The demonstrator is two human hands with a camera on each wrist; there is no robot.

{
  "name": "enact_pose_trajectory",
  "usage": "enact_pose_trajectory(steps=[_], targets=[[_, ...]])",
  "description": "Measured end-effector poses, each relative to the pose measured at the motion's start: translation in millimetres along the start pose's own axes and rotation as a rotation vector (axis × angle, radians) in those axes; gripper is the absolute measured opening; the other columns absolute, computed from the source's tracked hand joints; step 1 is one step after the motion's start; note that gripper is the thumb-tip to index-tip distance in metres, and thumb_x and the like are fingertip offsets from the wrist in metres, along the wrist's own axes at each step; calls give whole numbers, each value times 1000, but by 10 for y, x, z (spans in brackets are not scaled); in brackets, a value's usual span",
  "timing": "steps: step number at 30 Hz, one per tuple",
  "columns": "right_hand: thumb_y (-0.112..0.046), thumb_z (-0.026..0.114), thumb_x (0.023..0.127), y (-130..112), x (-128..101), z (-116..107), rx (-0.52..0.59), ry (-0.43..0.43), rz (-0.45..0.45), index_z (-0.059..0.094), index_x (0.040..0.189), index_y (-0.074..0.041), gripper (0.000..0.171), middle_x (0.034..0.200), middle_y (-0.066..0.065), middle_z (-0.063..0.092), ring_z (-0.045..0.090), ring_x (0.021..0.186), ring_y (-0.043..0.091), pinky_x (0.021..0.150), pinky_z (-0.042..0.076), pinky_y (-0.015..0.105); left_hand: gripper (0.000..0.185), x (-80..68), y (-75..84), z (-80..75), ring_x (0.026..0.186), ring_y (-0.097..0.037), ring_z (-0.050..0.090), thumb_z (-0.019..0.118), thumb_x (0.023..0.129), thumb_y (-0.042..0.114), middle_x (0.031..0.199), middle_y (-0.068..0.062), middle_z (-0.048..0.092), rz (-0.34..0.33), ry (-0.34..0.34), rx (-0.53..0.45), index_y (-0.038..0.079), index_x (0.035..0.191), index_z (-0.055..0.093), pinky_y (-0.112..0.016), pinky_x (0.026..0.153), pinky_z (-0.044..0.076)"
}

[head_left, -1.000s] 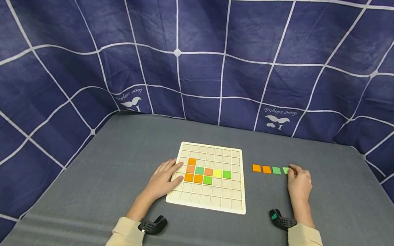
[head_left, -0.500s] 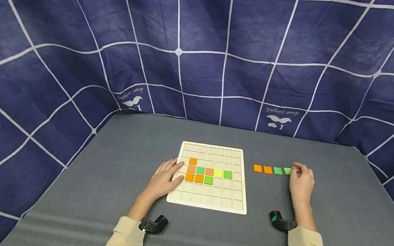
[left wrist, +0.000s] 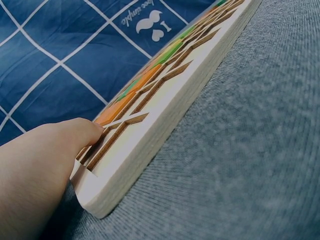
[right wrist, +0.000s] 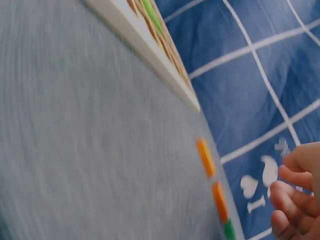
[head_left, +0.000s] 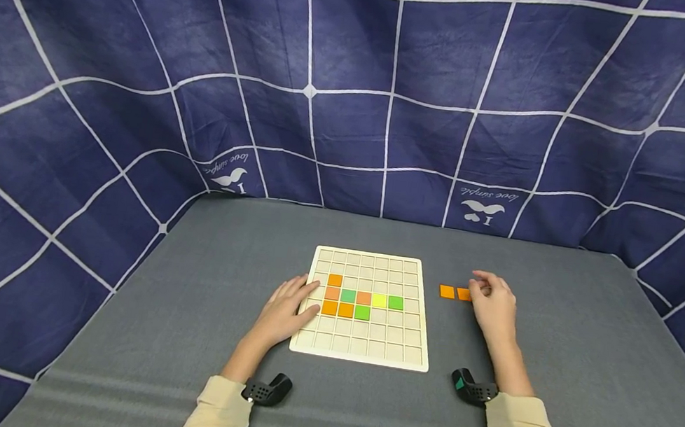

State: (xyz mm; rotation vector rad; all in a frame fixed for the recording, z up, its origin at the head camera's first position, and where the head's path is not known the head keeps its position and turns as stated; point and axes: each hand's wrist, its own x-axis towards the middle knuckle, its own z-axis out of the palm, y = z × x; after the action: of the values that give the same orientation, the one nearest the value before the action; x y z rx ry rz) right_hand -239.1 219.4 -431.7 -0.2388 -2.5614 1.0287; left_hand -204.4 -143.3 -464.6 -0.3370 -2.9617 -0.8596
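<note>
My left hand (head_left: 287, 309) rests on the left edge of a pale wooden grid board (head_left: 390, 349), its fingers spread over the rim. In the left wrist view the thumb (left wrist: 82, 134) lies on a corner of the board. Orange, green and yellow square tiles (head_left: 346, 310) sit in several of the board's cells. My right hand (head_left: 492, 308) is over a short row of tiles to the right of the board, fingers loosely bent, with no tile showing between them. Two orange tiles (head_left: 447, 292) show beside it. A green tile (right wrist: 229, 230) appears in the right wrist view; the light green one is hidden.
A grey cloth (head_left: 358, 412) covers the table. Behind it and at the sides hangs a dark blue curtain (head_left: 346, 129) with white lines. Black straps (head_left: 267, 389) are on both wrists, below pale sleeves.
My right hand has moved left from the light green tile at the row's end, now covering both green tiles in the head view. The left hand and the board have stayed put.
</note>
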Motion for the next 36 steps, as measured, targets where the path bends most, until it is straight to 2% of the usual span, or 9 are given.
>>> enact_pose_trajectory(steps=[6, 13, 18, 24, 29, 32, 36], targets=[[-20, 54, 88, -240, -90, 97, -5, -145, -86, 62, 111, -3, 29, 93, 13, 59, 55, 81, 23, 64, 42, 25, 54, -3, 3, 10, 138, -28, 23, 49, 87, 43, 146, -9, 32, -10, 4, -7, 20, 136, 42, -47, 115, 14], [-21, 58, 86, -598, -286, 212, 44, -290, -216, 63, 111, -7, 30, 89, 7, 60, 55, 78, 16, 60, 42, 22, 54, 7, 5, 8, 138, -28, 24, 48, 88, 43, 146, -9, 32, -4, 5, -6, 20, 136, 42, -46, 115, 14], [-21, 58, 86, -815, -435, 307, 85, -388, -250, 63, 112, -10, 29, 90, 3, 61, 55, 79, 14, 62, 44, 22, 55, 8, 12, 3, 138, -28, 24, 48, 87, 43, 146, -9, 33, -2, 4, -1, 19, 136, 42, -46, 115, 14], [-22, 56, 88, -1032, -495, 436, 119, -412, -272, 64, 111, -12, 27, 91, 1, 62, 56, 80, 14, 66, 45, 23, 55, 0, 1, -1, 138, -28, 24, 48, 87, 43, 146, -9, 32, -7, 3, 2, 19, 136, 42, -47, 114, 15], [-22, 56, 87, -1192, -469, 674, 101, -416, -272, 64, 110, -11, 27, 91, 2, 61, 55, 80, 14, 67, 46, 26, 55, -2, 3, -6, 138, -28, 24, 48, 87, 44, 146, -9, 32, -10, 4, 7, 19, 136, 42, -47, 114, 16], [-23, 57, 86, -1253, -464, 856, 62, -435, -264, 64, 111, -12, 28, 96, 2, 61, 57, 86, 16, 75, 50, 32, 54, 1, 2, 1, 138, -28, 24, 48, 88, 44, 146, -9, 32, -11, 1, 4, 19, 136, 42, -47, 114, 15], [-23, 57, 86, -1295, -452, 1078, -21, -452, -295, 64, 111, -11, 28, 104, 5, 60, 59, 98, 21, 87, 50, 39, 54, 8, -2, 3, 138, -28, 24, 48, 88, 44, 146, -9, 32, -10, 4, 2, 19, 136, 43, -47, 114, 15]])
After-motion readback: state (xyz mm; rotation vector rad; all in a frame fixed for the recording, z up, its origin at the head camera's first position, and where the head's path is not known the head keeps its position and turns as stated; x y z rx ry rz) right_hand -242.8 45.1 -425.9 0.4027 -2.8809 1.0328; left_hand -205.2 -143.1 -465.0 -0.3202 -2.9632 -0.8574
